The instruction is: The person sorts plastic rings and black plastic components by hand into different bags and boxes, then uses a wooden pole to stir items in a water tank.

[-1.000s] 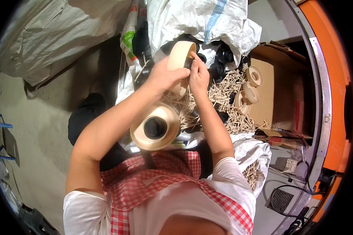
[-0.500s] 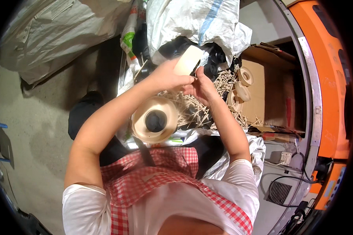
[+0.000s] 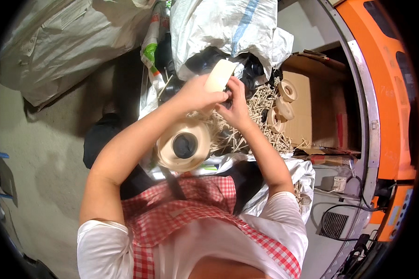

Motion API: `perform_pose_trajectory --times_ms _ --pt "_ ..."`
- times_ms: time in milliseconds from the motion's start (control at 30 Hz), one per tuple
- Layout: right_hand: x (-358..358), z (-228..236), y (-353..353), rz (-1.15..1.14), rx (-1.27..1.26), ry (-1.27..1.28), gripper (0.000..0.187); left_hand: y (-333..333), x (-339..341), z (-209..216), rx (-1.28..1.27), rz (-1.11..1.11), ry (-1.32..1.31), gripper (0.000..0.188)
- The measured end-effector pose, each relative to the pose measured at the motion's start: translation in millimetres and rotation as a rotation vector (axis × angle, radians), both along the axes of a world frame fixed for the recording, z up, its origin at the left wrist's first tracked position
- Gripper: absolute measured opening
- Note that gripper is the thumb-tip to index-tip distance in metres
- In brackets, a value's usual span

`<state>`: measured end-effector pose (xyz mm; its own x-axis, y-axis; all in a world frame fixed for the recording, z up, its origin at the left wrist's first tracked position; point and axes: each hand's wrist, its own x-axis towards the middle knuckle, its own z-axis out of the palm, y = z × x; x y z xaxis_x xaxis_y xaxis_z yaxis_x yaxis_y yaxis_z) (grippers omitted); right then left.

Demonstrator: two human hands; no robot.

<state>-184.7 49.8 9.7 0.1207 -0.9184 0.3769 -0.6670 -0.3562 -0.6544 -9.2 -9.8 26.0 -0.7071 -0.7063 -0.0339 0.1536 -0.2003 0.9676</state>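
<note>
Position reference: a cream, wide-flanged, round plastic part with a dark centre [image 3: 201, 148], noted just beyond a red-and-white checked cloth apron [image 3: 191, 223]. The left forearm was slanted up past the left side of the flanged part, the elbow bent outward. The left hand [image 3: 195, 95] was placed beyond that part and was closed around a cream, smooth-walled plastic piece [image 3: 220, 76], which was held beyond the flanged part and somewhat to its right. The left thumb was pointed rightward along the near edge; the fingers were largely hidden. It was judged that the load should be carried by this hand, without the wall being squeezed out of shape.

The right hand [image 3: 237, 109] was held beyond and to the right of the flanged part, fingers half curled, thumb and index parted near the piece's right edge. Whether anything was pinched there could not be told. Light fingertip work, with the wrist kept loose, was judged best.

Farther right of the flanged part, a loose heap of short, pale sticks [image 3: 263, 109] was noted; a slipped piece could be caught among these.
</note>
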Motion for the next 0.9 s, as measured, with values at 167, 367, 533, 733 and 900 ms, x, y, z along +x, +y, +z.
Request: perform_pose_trajectory --times_ms 167,367,533,733,900 --pt "-3 9 6 0.18 -0.379 0.449 0.041 -7 3 -4 0.232 -0.052 0.049 0.034" --pt "-13 22 -3 0.353 -0.46 0.531 0.046 -8 3 7 0.274 -0.069 0.051 0.034" --pt "2 38 -8 -0.165 0.725 -0.673 0.082 0 -1 3 0.125 -0.026 0.155 0.039" --pt "-28 7 -13 0.137 0.329 -0.077 0.089 0 -5 0 -0.042 0.077 0.066 0.046" --pt "-2 6 -21 -0.156 0.364 -0.265 0.057 1 -5 -1 -0.027 0.096 0.022 0.046"
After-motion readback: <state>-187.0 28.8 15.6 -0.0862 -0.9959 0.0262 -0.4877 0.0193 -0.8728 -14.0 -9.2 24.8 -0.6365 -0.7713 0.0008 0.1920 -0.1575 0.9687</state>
